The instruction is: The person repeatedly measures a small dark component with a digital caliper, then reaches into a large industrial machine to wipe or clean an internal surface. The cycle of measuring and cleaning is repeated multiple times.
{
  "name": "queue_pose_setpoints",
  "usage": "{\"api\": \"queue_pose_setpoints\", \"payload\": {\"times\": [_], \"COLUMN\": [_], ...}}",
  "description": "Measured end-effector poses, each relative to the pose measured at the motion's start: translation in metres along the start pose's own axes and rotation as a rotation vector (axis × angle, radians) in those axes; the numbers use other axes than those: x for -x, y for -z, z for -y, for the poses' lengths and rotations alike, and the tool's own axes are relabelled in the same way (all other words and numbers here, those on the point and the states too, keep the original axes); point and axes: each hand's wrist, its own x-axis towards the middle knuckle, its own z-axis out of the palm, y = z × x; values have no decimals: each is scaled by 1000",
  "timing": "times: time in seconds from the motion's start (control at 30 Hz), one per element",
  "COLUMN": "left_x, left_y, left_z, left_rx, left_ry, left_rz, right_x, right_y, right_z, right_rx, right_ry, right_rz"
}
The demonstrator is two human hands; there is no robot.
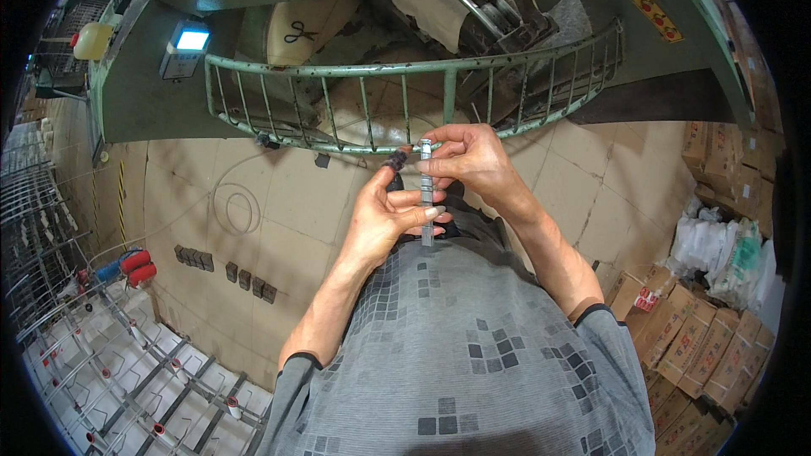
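Observation:
A narrow strip of shiny metal pieces [427,183] stands lengthwise in front of my shirt, between both hands. My left hand [386,206] grips its lower part between thumb and fingers; a dark wrapping covers its index finger. My right hand [466,158] pinches the strip near its upper end with thumb and fingers. What the pieces are exactly cannot be told. Just beyond the hands runs the curved green metal rail guard [405,68] of a machine.
Scissors [300,32] and a lit display box [187,44] are on the green machine. Dark blocks [194,258] and a coiled hose [237,209] lie on the tiled floor. Metal racks [127,386] stand at lower left, cardboard boxes [703,342] at right, with plastic bags [703,240] above.

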Motion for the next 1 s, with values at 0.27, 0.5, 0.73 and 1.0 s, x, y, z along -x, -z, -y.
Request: {"api": "queue_pose_setpoints", "payload": {"times": [0.27,0.5,0.73,1.0], "left_x": [-1,-3,-6,-6], "left_y": [-3,-3,-4,2], "left_z": [-4,-5,-2,2], "left_rx": [-59,-54,-46,124], "left_ry": [5,22,17,68], "left_rz": [-85,-88,-119,-73], "right_x": [-2,-2,0,2], "right_y": [3,5,3,12], "right_z": [-8,-14,-10,-2], "right_rx": [-13,-15,-30,-109], "right_ry": [11,23,-6,-69], "right_rz": [-55,-29,-74,-9]}}
